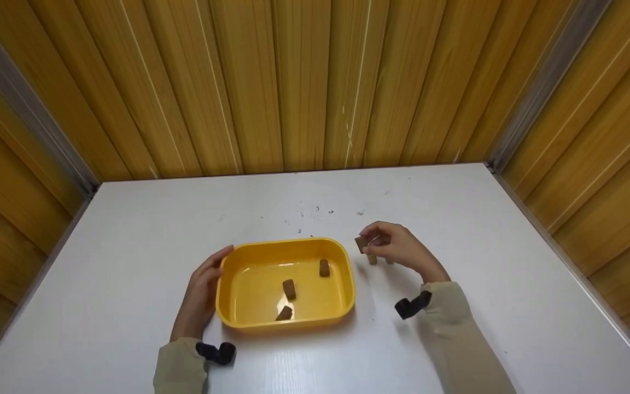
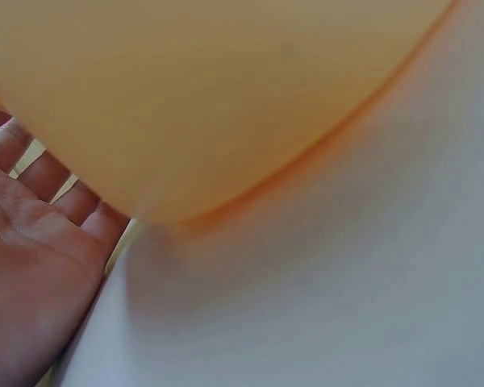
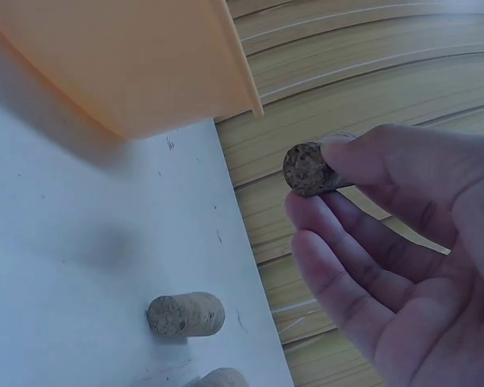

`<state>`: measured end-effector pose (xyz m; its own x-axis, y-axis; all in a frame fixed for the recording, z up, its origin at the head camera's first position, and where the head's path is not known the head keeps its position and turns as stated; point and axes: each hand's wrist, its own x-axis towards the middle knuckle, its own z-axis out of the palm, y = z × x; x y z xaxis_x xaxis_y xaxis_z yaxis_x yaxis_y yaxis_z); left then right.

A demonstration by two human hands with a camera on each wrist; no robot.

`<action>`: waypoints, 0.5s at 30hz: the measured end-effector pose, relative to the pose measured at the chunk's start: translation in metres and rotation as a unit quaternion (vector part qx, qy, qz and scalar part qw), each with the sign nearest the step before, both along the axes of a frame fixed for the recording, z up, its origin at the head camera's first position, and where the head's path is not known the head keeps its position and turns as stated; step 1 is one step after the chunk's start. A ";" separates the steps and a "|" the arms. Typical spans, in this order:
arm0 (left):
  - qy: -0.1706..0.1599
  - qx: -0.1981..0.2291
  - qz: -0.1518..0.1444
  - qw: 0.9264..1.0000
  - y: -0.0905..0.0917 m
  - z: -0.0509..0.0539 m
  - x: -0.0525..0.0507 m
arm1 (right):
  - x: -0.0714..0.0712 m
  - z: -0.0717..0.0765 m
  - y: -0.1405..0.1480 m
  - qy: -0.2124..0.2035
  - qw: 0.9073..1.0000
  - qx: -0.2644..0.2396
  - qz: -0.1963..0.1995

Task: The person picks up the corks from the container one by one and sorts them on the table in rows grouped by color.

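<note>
one cork (image 1: 361, 244) is held above the table, just beyond the right rim of a yellow tub, pinched in the right hand (image 1: 397, 244) between thumb and fingertips, with the hand nearly closed and the other fingers loosely bent; its round, speckled end shows in the right wrist view. under that hand are two more corks on the table, a nearer cork (image 3: 185, 314) seen whole from the right wrist and a second cork (image 3: 223, 378) cut off by the bottom of that view. the yellow tub (image 1: 285, 324) is to the left of these, with three corks inside, well apart from each other: a cork (image 1: 324, 267) near the right wall, a cork (image 1: 289, 289) around the middle and a cork (image 1: 284, 313) by the front wall, partly hidden by it. the left hand (image 1: 204, 284) rests against the tub's left side, its fingers fairly straight along the outer wall. both wrists carry a black strap piece (image 1: 412, 305) over pale sleeves (image 1: 449, 303). all of it is on a white table (image 1: 145, 230), with yellow wood-patterned panels (image 1: 298, 82) behind and at the sides
</note>
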<state>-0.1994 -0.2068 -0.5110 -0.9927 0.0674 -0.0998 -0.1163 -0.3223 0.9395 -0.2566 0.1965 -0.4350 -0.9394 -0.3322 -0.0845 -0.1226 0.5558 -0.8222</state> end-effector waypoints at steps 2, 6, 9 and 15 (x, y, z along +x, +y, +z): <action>0.002 0.007 -0.002 1.000 0.000 -0.001 0.000 | 0.001 -0.003 0.004 -0.010 1.000 -0.008 0.001; 0.007 0.018 -0.007 1.000 -0.001 -0.002 0.000 | 0.003 -0.011 0.013 -0.012 1.000 -0.014 0.012; 0.007 0.016 -0.008 1.000 -0.001 -0.002 0.000 | 0.005 -0.017 0.019 -0.005 1.000 -0.004 0.016; 0.004 0.012 -0.003 1.000 0.000 -0.001 0.001 | 0.009 -0.027 0.027 -0.011 1.000 0.013 0.008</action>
<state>-0.1987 -0.2071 -0.5122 -0.9929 0.0763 -0.0909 -0.1117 -0.3433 0.9326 -0.2473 0.2238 -0.4621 -0.9318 -0.3449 -0.1136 -0.1138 0.5745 -0.8105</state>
